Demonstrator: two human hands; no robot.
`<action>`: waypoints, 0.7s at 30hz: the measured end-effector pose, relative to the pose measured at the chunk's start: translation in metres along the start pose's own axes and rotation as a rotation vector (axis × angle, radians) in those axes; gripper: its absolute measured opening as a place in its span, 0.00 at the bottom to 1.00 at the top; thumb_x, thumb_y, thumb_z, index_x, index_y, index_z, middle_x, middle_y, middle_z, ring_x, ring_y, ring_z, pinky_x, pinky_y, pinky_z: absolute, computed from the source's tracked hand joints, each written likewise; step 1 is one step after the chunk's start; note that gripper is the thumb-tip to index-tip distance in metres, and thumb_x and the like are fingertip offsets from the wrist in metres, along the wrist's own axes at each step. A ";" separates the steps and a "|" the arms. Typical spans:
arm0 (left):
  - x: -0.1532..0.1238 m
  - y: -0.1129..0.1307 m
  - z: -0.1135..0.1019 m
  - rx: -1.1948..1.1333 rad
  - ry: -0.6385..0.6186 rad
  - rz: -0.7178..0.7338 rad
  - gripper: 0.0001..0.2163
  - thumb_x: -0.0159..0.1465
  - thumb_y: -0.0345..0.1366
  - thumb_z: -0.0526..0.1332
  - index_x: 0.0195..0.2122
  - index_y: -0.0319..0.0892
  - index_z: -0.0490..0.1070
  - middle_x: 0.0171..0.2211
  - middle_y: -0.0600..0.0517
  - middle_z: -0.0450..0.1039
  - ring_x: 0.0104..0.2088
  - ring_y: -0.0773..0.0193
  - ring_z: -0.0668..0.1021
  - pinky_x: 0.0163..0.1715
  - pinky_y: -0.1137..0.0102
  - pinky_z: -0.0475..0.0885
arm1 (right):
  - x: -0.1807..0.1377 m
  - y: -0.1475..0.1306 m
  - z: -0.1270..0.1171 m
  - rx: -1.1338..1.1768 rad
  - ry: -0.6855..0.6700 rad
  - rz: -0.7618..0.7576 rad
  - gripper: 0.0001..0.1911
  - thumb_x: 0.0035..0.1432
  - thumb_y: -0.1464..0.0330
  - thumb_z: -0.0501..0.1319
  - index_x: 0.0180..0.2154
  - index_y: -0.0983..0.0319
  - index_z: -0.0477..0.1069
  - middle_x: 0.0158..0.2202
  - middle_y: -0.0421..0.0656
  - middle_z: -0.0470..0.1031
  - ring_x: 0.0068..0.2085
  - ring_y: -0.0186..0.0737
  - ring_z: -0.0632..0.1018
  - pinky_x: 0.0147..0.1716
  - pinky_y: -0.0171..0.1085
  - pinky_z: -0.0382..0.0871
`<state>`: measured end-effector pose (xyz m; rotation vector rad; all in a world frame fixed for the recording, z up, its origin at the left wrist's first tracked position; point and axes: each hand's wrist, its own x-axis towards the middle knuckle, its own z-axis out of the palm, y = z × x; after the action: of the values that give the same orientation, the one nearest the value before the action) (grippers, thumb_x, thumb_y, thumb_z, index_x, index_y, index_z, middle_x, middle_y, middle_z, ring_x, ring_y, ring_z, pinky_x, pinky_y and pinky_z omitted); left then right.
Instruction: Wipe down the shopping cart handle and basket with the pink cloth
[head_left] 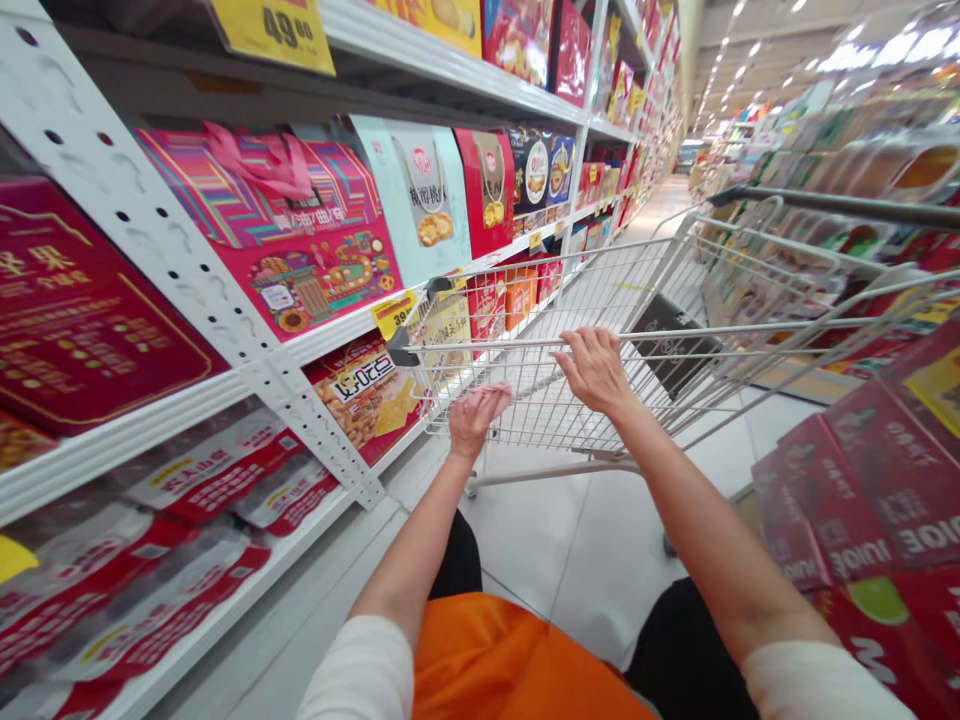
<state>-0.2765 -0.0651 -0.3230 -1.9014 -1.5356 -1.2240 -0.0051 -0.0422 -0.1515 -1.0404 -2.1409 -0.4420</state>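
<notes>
Biggest thing first: the white shelving [292, 400] runs down the whole left side, packed to its front edges. I'm crouched low beside it, so anything tipped off an upper level would come down at me.

Next, the cart [510, 343]. It sits right in front of me at the middle of the aisle, with its near left corner just beside the shelf lip. I'd say that's the main hazard. A pull from one side only could swing that corner into the stock, and on the smooth pale floor [570, 540] the wheels could roll off with little to stop them.

On the near right there's a stack of red juice cartons [870, 500], close to my right elbow. I can't see how steady the pile is, and a wide arm swing could clip it.

On the left shelf the big pink gift box [300, 250] leans at the front, with a snack bag [367, 395] on the level below it. Both are in range of that cart corner.

Now the hands. My right hand [596, 368] is closed over the top wire of the cart's near rim, gripping it firmly. My left hand [476, 412] is lower at the near mesh wall, fingers loosely bent and holding nothing. I can't tell whether it's touching the wire. Fingers could slip through that mesh and get pinched if the cart shifts.

Smallest is the yellow price tag [392, 312] clipped to the shelf edge, just beside the cart's corner and likely the first thing knocked loose.
</notes>
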 end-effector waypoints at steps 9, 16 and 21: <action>-0.036 -0.057 -0.044 0.094 0.150 -0.206 0.21 0.75 0.39 0.47 0.55 0.40 0.78 0.49 0.35 0.73 0.52 0.49 0.75 0.52 0.55 0.68 | -0.017 0.023 -0.009 -0.085 0.061 -0.123 0.27 0.73 0.54 0.39 0.51 0.61 0.71 0.43 0.47 0.73 0.45 0.46 0.69 0.52 0.46 0.57; -0.048 -0.011 -0.025 -0.048 0.166 -0.233 0.19 0.74 0.39 0.50 0.55 0.42 0.78 0.47 0.38 0.74 0.52 0.49 0.75 0.52 0.55 0.69 | -0.026 0.030 -0.013 -0.150 0.243 -0.047 0.26 0.73 0.53 0.41 0.42 0.60 0.72 0.36 0.50 0.73 0.42 0.48 0.68 0.48 0.48 0.57; -0.039 0.049 0.012 -0.256 0.049 -0.168 0.14 0.73 0.39 0.55 0.52 0.53 0.79 0.45 0.42 0.76 0.47 0.53 0.77 0.50 0.56 0.70 | -0.014 -0.033 0.007 -0.170 0.257 0.003 0.19 0.73 0.58 0.48 0.39 0.59 0.71 0.35 0.46 0.72 0.42 0.46 0.68 0.52 0.49 0.57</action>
<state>-0.2274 -0.0936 -0.3511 -1.9089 -1.6046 -1.5971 -0.0282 -0.0663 -0.1665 -1.0184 -1.8985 -0.7259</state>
